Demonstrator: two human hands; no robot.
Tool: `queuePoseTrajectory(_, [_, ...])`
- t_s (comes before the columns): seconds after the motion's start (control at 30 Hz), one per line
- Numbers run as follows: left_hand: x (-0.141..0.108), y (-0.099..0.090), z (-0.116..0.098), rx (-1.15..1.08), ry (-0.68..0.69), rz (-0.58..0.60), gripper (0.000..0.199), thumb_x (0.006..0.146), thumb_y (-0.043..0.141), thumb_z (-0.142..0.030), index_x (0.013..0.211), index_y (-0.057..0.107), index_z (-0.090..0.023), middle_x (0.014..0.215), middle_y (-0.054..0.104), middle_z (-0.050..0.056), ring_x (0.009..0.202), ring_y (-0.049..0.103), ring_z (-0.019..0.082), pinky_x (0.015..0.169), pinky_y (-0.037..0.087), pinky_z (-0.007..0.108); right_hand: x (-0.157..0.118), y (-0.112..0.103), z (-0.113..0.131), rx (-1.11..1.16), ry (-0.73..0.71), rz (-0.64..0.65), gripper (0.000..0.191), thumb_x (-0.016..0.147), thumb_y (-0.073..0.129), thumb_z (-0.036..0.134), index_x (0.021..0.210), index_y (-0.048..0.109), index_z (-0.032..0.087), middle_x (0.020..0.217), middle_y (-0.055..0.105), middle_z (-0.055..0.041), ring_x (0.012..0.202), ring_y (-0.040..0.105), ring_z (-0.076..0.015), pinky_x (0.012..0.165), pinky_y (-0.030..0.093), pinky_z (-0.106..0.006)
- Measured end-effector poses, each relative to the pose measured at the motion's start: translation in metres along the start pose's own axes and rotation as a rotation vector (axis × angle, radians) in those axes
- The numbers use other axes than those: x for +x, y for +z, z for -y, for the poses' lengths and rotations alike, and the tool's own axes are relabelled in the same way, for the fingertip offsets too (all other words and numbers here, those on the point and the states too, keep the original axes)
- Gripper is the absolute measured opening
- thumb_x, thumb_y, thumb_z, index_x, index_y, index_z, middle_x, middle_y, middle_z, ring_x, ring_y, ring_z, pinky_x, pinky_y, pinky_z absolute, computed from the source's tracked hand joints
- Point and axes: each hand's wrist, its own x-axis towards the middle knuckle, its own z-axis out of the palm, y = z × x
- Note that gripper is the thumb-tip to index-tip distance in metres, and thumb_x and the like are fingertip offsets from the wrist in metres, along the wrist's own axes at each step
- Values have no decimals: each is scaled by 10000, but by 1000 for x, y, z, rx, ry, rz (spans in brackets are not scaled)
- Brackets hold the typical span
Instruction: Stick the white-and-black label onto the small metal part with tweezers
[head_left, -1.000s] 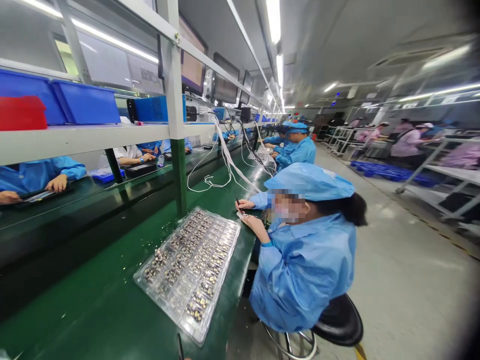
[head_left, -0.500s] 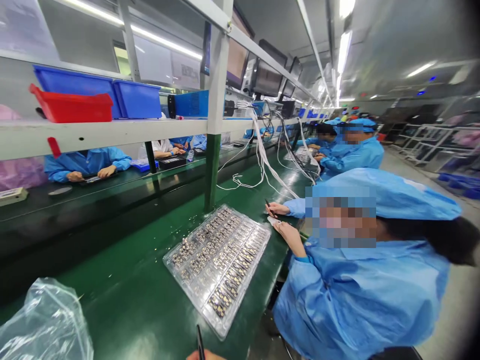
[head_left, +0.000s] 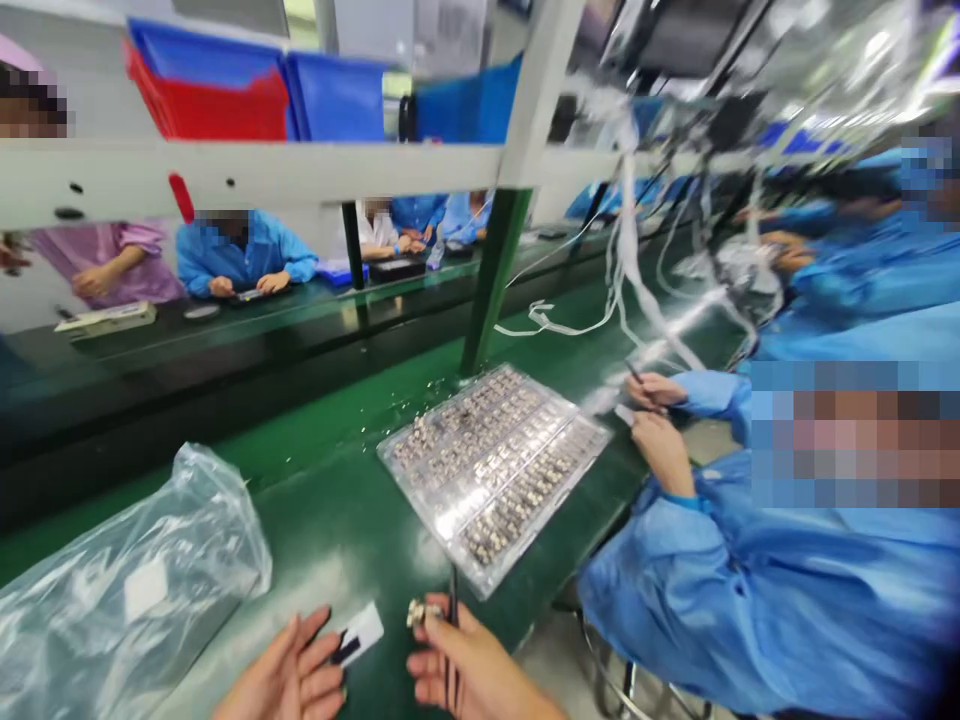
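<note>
My left hand (head_left: pixel 289 672) is at the bottom, palm turned inward, its fingers apart and slightly curled. Just beyond its fingertips is a small white piece (head_left: pixel 366 630) with a black strip; whether they touch I cannot tell. My right hand (head_left: pixel 480 660) is closed around dark tweezers (head_left: pixel 452 640) that point away from me. Small metallic parts (head_left: pixel 421 613) show at its thumb and forefinger. In front of it lies a clear plastic tray (head_left: pixel 444 520) with rows of small gold and silver components (head_left: pixel 517 500), some heaped at its far left.
A clear plastic bag (head_left: pixel 217 520) lies at left on the green bench (head_left: pixel 315 560). A green-and-white post (head_left: pixel 499 270) rises behind the tray. White cables (head_left: pixel 630 230) hang from the shelf (head_left: pixel 300 175). A co-worker in blue (head_left: pixel 750 590) sits close at right, tweezers in hand.
The view has swung left and down, so the tray and co-worker appear farther right. My left hand and the white piece have come into view. More of my right hand shows, with metallic parts at its fingers.
</note>
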Motion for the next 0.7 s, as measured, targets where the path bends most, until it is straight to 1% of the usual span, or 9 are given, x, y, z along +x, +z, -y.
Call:
queuePoseTrajectory(0.03, [-1, -2, 1, -8, 2, 42, 609, 752, 599, -313, 1274, 315, -179, 950, 619, 70, 724, 609, 209, 739, 458, 365, -4, 1, 1, 45, -29, -26, 680, 492, 800, 479, 981, 415, 205, 740, 585, 39, 577, 592, -116, 498, 459, -219])
queuePoseTrajectory(0.1, [-1, -7, 2, -6, -9, 74, 503, 775, 565, -350, 1208, 376, -177, 948, 614, 68, 749, 609, 207, 750, 451, 362, -10, 4, 3, 96, -81, -89, 640, 560, 785, 432, 1029, 412, 209, 808, 585, 22, 626, 596, -114, 530, 473, -228])
queuePoseTrajectory(0.2, [0, -9, 1, 10, -19, 68, 423, 782, 552, -357, 1150, 432, -185, 946, 612, 59, 757, 609, 199, 747, 449, 353, -15, 9, 4, 118, -118, -187, 674, 542, 796, 431, 1056, 424, 204, 832, 589, 4, 657, 591, -115, 557, 487, -231])
queuePoseTrajectory(0.33, [0, -7, 0, 18, -18, 73, 361, 787, 549, -338, 1111, 476, -194, 938, 614, 49, 745, 609, 183, 746, 449, 342, -19, 12, 6, 77, -193, -304, 742, 504, 805, 455, 1088, 434, 185, 867, 594, -21, 707, 586, -121, 617, 511, -241])
queuePoseTrajectory(0.43, [-1, -7, 1, 11, -14, 78, 361, 783, 555, -336, 1106, 483, -193, 926, 615, 49, 741, 607, 182, 755, 449, 347, -24, 15, 14, 9, -246, -341, 778, 500, 790, 492, 1117, 430, 181, 911, 595, -39, 763, 591, -144, 659, 524, -266])
queuePoseTrajectory(0.53, [-1, -9, 1, -18, -29, 72, 408, 768, 573, -332, 1134, 460, -191, 942, 610, 57, 746, 605, 187, 769, 451, 356, -31, 17, 25, -72, -326, -364, 762, 519, 771, 510, 1110, 428, 174, 883, 599, -35, 785, 595, -165, 675, 529, -293])
queuePoseTrajectory(0.63, [0, -10, 1, -28, -23, 25, 463, 746, 602, -290, 1165, 432, -186, 973, 602, 75, 748, 603, 191, 791, 454, 375, -40, 14, 39, -156, -439, -386, 692, 567, 742, 522, 1070, 429, 164, 811, 604, -16, 746, 604, -166, 680, 523, -309])
queuePoseTrajectory(0.7, [1, -9, 2, 11, 7, -13, 505, 726, 624, -251, 1182, 419, -175, 988, 597, 92, 747, 601, 194, 809, 451, 401, -48, 9, 51, -237, -501, -428, 679, 581, 724, 542, 1054, 431, 152, 786, 611, -14, 700, 609, -162, 686, 511, -310])
